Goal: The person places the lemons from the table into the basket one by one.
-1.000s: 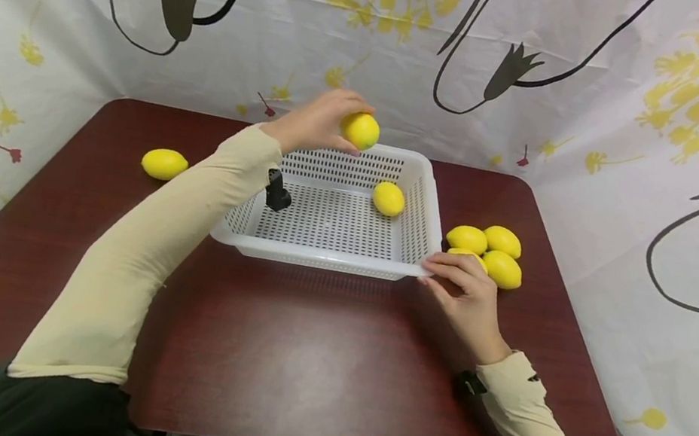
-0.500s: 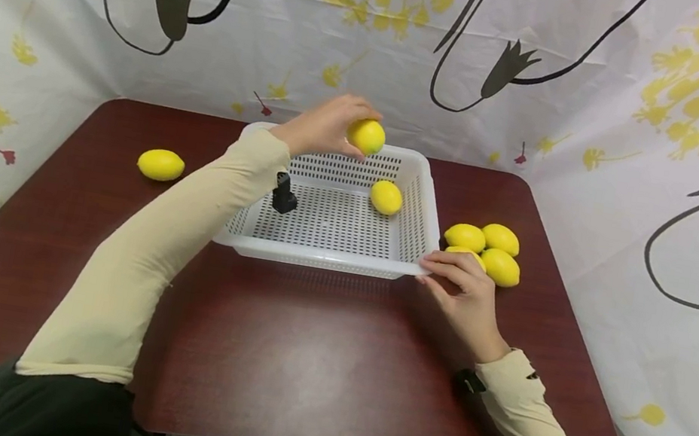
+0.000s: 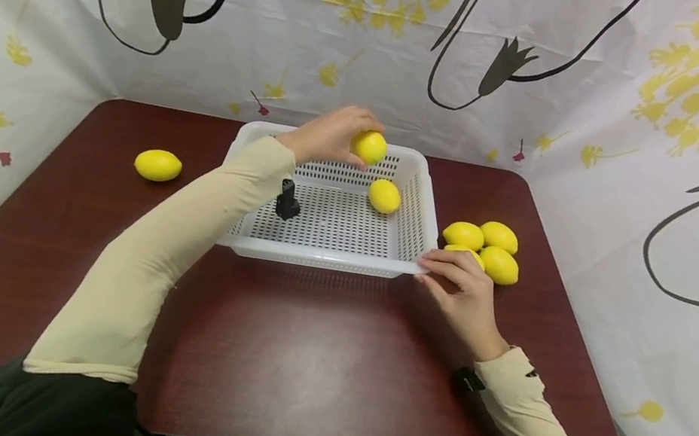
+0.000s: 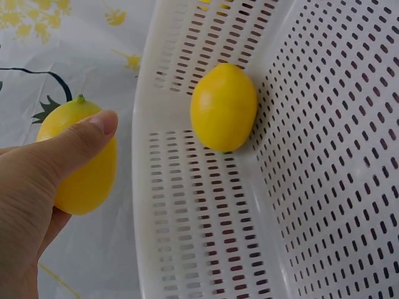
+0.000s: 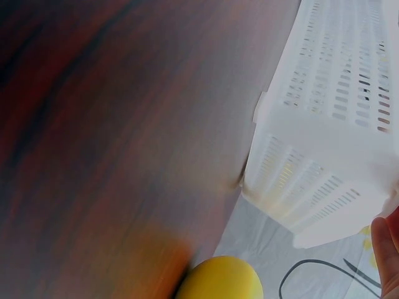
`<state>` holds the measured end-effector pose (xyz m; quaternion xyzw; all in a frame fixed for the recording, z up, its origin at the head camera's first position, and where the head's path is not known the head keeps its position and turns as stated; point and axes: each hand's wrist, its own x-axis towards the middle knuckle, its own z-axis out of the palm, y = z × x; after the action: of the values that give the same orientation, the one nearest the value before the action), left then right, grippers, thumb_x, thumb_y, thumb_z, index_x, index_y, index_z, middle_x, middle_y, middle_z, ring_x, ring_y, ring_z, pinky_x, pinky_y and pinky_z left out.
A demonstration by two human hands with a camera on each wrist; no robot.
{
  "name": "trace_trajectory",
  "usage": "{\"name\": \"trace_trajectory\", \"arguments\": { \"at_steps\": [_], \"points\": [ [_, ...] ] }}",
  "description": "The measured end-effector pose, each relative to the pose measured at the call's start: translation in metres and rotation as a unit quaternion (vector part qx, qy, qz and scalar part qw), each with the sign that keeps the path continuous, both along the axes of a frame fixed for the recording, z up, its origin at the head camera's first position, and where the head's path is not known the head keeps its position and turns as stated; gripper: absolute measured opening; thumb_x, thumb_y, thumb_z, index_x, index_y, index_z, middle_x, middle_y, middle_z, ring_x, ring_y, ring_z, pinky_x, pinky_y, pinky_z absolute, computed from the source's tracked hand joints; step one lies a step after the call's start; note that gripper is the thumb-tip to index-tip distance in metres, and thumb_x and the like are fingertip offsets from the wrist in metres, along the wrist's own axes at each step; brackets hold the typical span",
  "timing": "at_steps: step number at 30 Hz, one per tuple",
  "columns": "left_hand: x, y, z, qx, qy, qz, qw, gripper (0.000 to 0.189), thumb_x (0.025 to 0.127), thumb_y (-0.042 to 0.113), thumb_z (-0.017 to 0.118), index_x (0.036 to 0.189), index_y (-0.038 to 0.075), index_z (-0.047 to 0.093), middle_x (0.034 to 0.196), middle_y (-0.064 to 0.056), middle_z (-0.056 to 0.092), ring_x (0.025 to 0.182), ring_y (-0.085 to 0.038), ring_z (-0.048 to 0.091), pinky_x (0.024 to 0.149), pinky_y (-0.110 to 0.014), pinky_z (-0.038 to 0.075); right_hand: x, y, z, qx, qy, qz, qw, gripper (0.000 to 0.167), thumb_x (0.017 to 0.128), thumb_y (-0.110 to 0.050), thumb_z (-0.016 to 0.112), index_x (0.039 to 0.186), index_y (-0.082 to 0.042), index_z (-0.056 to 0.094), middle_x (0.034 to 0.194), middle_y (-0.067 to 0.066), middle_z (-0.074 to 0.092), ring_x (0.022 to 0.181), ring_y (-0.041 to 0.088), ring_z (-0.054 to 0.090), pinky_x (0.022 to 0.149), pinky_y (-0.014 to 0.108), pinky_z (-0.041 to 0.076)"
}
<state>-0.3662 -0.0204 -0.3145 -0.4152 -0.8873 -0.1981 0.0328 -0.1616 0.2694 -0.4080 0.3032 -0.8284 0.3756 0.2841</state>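
My left hand grips a lemon over the far side of a white plastic basket. In the left wrist view the thumb lies across that held lemon, beside the basket's rim. Another lemon lies inside the basket, toward its far right corner. My right hand pinches the basket's near right corner between thumb and fingers. Its fingertips show at the basket corner in the right wrist view, partly cut off by the frame.
A cluster of several lemons sits right of the basket, just beyond my right hand. One lemon lies alone on the left of the dark red table. Patterned white cloth hangs behind the table.
My left hand, with the lemon in it, has moved slightly right and down toward the basket. The right hand stays at the basket's corner.
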Motion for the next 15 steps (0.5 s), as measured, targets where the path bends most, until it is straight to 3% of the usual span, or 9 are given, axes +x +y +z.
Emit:
{"name": "trace_trajectory", "arguments": {
  "at_steps": [15],
  "points": [
    [-0.001, 0.007, -0.016, -0.031, -0.007, 0.002, 0.9995, 0.078, 0.078, 0.036, 0.084, 0.142, 0.007, 0.051, 0.148, -0.012, 0.050, 0.138, -0.031, 0.044, 0.121, -0.047, 0.035, 0.000, 0.000, 0.000, 0.001, -0.002, -0.002, 1.0000, 0.047, 0.059, 0.011, 0.087, 0.102, -0.005, 0.078, 0.104, 0.010, 0.074, 0.102, 0.023, 0.063, 0.103, 0.013, 0.044]
  ]
}}
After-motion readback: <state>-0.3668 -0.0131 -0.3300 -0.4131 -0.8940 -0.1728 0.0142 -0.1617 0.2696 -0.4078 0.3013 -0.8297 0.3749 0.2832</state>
